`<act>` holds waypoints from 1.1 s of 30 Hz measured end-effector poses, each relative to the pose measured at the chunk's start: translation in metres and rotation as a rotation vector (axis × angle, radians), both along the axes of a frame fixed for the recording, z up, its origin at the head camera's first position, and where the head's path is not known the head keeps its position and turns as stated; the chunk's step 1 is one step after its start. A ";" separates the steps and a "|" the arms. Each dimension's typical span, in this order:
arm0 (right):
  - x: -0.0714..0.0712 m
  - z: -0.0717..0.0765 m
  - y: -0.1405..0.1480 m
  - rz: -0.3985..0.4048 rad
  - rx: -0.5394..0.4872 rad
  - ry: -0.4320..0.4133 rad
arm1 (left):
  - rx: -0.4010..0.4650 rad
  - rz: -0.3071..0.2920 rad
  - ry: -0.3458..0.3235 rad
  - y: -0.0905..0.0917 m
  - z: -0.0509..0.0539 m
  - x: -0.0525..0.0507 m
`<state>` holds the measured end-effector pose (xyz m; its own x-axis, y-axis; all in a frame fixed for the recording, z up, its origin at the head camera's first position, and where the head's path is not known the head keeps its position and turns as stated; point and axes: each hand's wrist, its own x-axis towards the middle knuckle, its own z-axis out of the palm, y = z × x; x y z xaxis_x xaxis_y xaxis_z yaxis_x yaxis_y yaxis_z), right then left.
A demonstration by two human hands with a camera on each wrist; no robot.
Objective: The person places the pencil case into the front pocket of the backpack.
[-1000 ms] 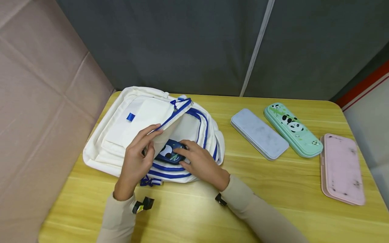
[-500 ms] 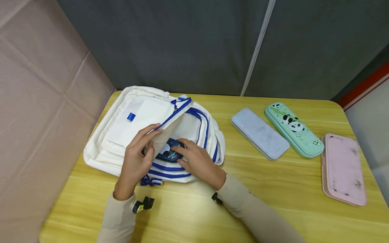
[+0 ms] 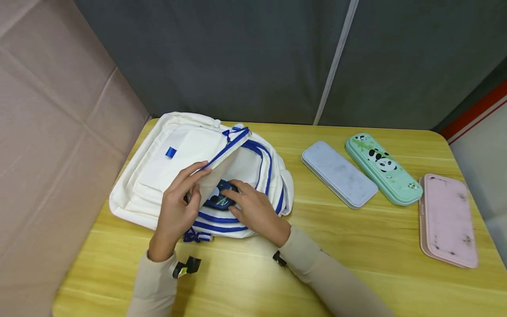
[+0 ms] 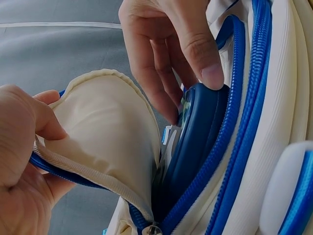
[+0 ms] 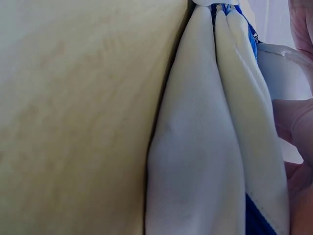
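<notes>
A white backpack with blue zippers lies on the table, one pocket unzipped. My left hand pinches that pocket's flap by its zipper edge and holds it raised; the left wrist view shows the flap between thumb and fingers. Partly inside the pocket is a dark blue case with a panda picture, its far end hidden by the flap. My right hand grips the case's outer end, thumb on one side and fingers on the other, as the left wrist view shows on the case.
To the right on the wooden table lie a pale blue case, a green panda case and a pink case. A dark grey curtain hangs behind, and a pinkish cloth wall stands at the left.
My right hand has moved a little to the left with the dark blue case, which now sits deeper under the flap. My left hand has hardly moved.
</notes>
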<state>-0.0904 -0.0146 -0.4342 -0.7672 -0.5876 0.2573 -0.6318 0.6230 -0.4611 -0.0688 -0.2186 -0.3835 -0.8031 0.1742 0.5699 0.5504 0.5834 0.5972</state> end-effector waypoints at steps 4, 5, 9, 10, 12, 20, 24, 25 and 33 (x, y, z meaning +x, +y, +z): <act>0.001 0.002 0.001 -0.008 0.009 0.002 | 0.001 0.001 0.001 0.000 0.000 -0.001; 0.001 0.002 0.002 -0.012 0.007 0.004 | 0.002 0.000 0.000 0.000 0.000 -0.001; 0.004 0.005 0.008 -0.032 -0.007 0.003 | 0.007 -0.001 -0.003 -0.001 0.000 -0.001; 0.005 0.005 0.010 -0.036 -0.011 -0.001 | 0.009 -0.001 -0.003 0.000 0.000 -0.001; 0.007 0.006 0.016 -0.041 -0.016 -0.007 | 0.011 -0.001 -0.002 0.000 -0.001 -0.001; 0.011 0.007 0.047 -0.068 -0.042 -0.014 | 0.017 -0.003 -0.014 -0.001 -0.001 -0.001; 0.012 0.008 0.067 -0.101 -0.042 0.000 | 0.011 0.000 -0.020 -0.001 -0.001 -0.001; 0.012 0.008 0.072 -0.108 -0.042 0.006 | 0.009 0.000 -0.020 -0.001 -0.001 -0.001; 0.010 0.011 0.114 -0.169 -0.034 0.038 | 0.011 -0.005 -0.013 -0.001 -0.003 -0.003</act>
<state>-0.0800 0.0990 -0.4234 -0.8436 -0.4417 0.3053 -0.5368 0.7062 -0.4616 -0.0714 -0.2192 -0.3862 -0.8093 0.1720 0.5616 0.5458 0.5738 0.6107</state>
